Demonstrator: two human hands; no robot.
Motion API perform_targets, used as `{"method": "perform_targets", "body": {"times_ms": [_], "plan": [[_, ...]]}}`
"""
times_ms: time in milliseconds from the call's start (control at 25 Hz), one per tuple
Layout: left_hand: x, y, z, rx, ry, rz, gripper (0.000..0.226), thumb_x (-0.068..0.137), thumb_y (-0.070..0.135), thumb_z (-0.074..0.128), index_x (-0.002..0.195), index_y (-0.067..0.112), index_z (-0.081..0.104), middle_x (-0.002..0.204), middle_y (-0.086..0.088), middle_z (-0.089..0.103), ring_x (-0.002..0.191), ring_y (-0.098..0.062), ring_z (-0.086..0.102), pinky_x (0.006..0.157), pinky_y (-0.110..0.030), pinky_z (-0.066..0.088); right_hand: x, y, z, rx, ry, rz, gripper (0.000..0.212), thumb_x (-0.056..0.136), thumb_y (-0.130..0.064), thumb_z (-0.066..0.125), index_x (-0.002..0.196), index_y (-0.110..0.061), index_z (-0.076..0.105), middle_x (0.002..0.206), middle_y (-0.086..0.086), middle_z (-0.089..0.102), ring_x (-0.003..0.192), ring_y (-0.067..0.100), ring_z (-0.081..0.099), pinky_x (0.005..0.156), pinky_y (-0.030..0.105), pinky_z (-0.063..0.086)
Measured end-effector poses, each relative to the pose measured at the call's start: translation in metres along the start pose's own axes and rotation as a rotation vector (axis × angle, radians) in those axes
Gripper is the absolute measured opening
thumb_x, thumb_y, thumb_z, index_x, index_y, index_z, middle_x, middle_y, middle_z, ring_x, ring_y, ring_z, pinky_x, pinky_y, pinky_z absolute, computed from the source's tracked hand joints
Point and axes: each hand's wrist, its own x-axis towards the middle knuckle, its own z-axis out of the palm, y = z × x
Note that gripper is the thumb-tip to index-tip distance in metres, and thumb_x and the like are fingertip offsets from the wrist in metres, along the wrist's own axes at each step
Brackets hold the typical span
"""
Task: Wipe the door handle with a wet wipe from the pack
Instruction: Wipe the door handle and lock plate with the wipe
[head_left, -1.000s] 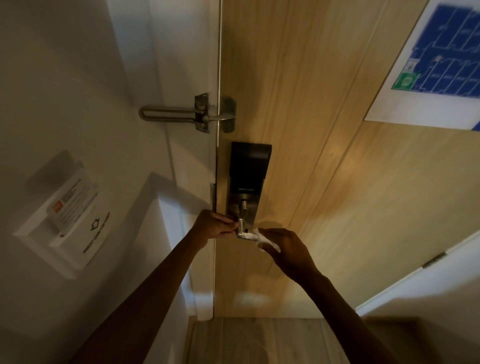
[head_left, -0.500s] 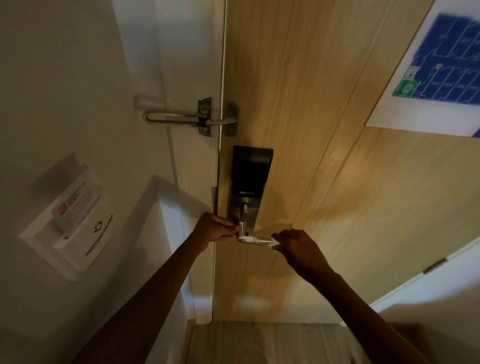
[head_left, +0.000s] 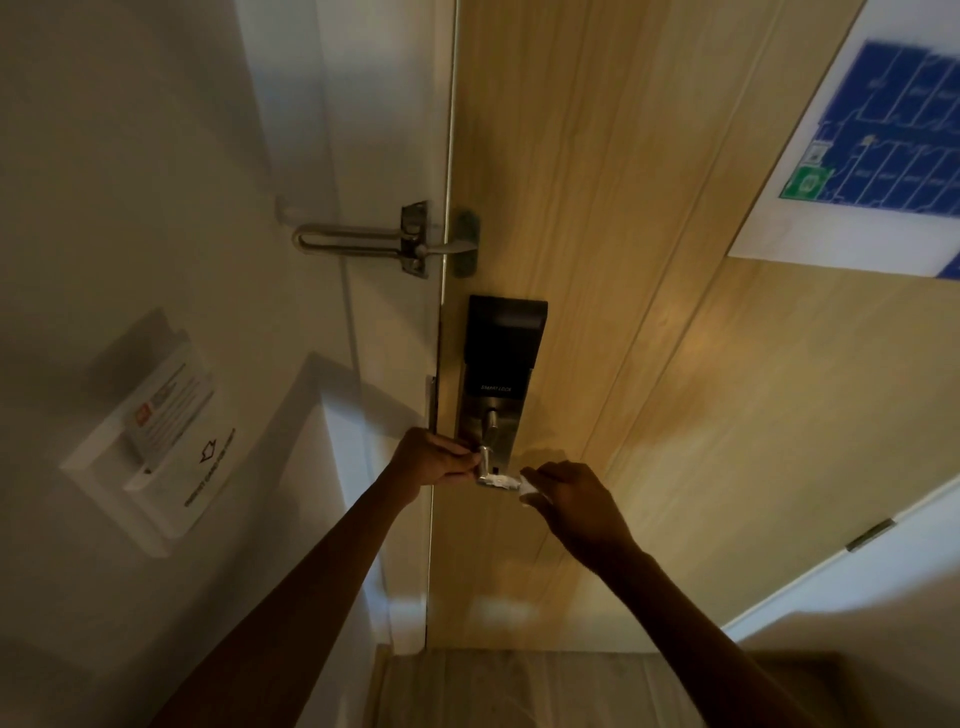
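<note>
The metal door handle (head_left: 492, 474) juts from a black smart lock (head_left: 501, 358) on the wooden door (head_left: 623, 312). My left hand (head_left: 431, 462) is closed around the handle's pivot end, by the door edge. My right hand (head_left: 576, 501) pinches a white wet wipe (head_left: 527, 486) pressed on the handle's free end. Part of the lever shows bare between my hands. The wipe pack is out of sight.
A metal swing-bar latch (head_left: 384, 241) bridges the door frame above the lock. A white key-card holder (head_left: 150, 441) is fixed to the left wall. A blue evacuation plan (head_left: 883, 145) hangs on the door at upper right. A white panel with a hinge (head_left: 870, 534) lies at lower right.
My right hand has slid the wipe rightwards along the lever towards its free end. My left hand has stayed on the pivot end. The view has shifted slightly.
</note>
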Motion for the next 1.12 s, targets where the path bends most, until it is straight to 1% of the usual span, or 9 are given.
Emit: {"method": "perform_targets", "body": {"times_ms": [80, 240, 400, 480, 640, 720, 800, 960, 1120], "plan": [[-0.001, 0.001, 0.0, -0.017, 0.006, -0.015, 0.026, 0.076, -0.007, 0.07, 0.102, -0.014, 0.065, 0.103, -0.02, 0.07, 0.073, -0.014, 0.074, 0.072, -0.029, 0.061, -0.001, -0.003, 0.002, 0.021, -0.01, -0.018, 0.032, 0.083, -0.024, 0.072, 0.113, -0.014, 0.065, 0.088, 0.005, 0.071, 0.077, 0.022, 0.065, 0.072, 0.031, 0.05], [-0.003, 0.002, -0.001, -0.024, 0.01, -0.028, 0.027, 0.075, -0.006, 0.072, 0.101, -0.01, 0.067, 0.104, -0.02, 0.071, 0.092, -0.029, 0.072, 0.076, -0.031, 0.06, -0.013, 0.038, -0.028, 0.162, -0.095, 0.113, 0.023, 0.089, -0.02, 0.063, 0.112, -0.02, 0.069, 0.09, 0.002, 0.074, 0.078, 0.017, 0.068, 0.066, 0.022, 0.046], [-0.004, 0.003, 0.0, 0.016, 0.006, -0.032, 0.028, 0.076, 0.0, 0.073, 0.102, -0.008, 0.068, 0.103, -0.018, 0.072, 0.079, -0.015, 0.073, 0.073, -0.026, 0.06, 0.006, 0.02, -0.034, 0.279, 0.179, 0.331, 0.022, 0.095, -0.022, 0.056, 0.113, -0.022, 0.069, 0.11, -0.002, 0.073, 0.092, 0.014, 0.069, 0.077, 0.024, 0.051], [-0.004, 0.005, 0.0, 0.034, 0.013, -0.046, 0.027, 0.076, 0.003, 0.074, 0.101, -0.005, 0.069, 0.102, -0.018, 0.073, 0.076, -0.013, 0.073, 0.071, -0.024, 0.06, 0.021, -0.005, -0.023, 0.311, 0.242, 0.397, 0.026, 0.095, -0.023, 0.055, 0.118, -0.022, 0.067, 0.115, -0.004, 0.07, 0.095, 0.012, 0.068, 0.08, 0.021, 0.051], [-0.002, 0.005, -0.001, 0.034, 0.001, -0.059, 0.029, 0.076, 0.004, 0.075, 0.103, -0.005, 0.069, 0.105, -0.019, 0.072, 0.088, -0.023, 0.073, 0.076, -0.028, 0.06, 0.015, -0.037, 0.011, 0.43, 0.106, 0.323, 0.029, 0.098, -0.034, 0.047, 0.118, -0.022, 0.063, 0.113, 0.0, 0.07, 0.1, 0.012, 0.066, 0.087, 0.027, 0.052], [-0.002, 0.005, -0.001, 0.081, -0.01, -0.037, 0.028, 0.077, 0.007, 0.074, 0.102, -0.003, 0.068, 0.104, -0.017, 0.072, 0.092, -0.025, 0.072, 0.085, -0.034, 0.058, 0.003, -0.043, 0.016, 0.456, 0.058, 0.255, 0.04, 0.095, -0.046, 0.045, 0.122, -0.02, 0.06, 0.122, -0.001, 0.066, 0.113, 0.011, 0.059, 0.096, 0.033, 0.049], [-0.001, 0.004, -0.001, 0.078, -0.001, -0.039, 0.027, 0.076, 0.008, 0.076, 0.1, -0.002, 0.07, 0.103, -0.017, 0.073, 0.09, -0.023, 0.073, 0.085, -0.035, 0.058, -0.002, -0.044, 0.017, 0.504, 0.043, 0.232, 0.048, 0.093, -0.052, 0.045, 0.125, -0.02, 0.059, 0.128, -0.004, 0.062, 0.118, 0.006, 0.054, 0.1, 0.031, 0.047], [0.0, 0.001, -0.002, 0.071, -0.005, -0.052, 0.034, 0.074, 0.01, 0.078, 0.104, -0.005, 0.069, 0.103, -0.017, 0.073, 0.094, -0.026, 0.072, 0.088, -0.039, 0.057, 0.007, -0.047, 0.02, 0.561, 0.171, 0.356, 0.036, 0.093, -0.047, 0.052, 0.117, -0.024, 0.065, 0.115, -0.006, 0.069, 0.098, 0.002, 0.063, 0.083, 0.03, 0.056], [0.0, 0.001, -0.003, 0.054, -0.01, -0.054, 0.034, 0.073, 0.009, 0.078, 0.103, -0.004, 0.069, 0.104, -0.018, 0.073, 0.089, -0.023, 0.073, 0.082, -0.035, 0.059, 0.005, -0.055, 0.034, 0.39, 0.264, 0.352, 0.031, 0.089, -0.039, 0.059, 0.109, -0.018, 0.068, 0.107, 0.002, 0.072, 0.101, 0.016, 0.065, 0.087, 0.031, 0.052]]}}
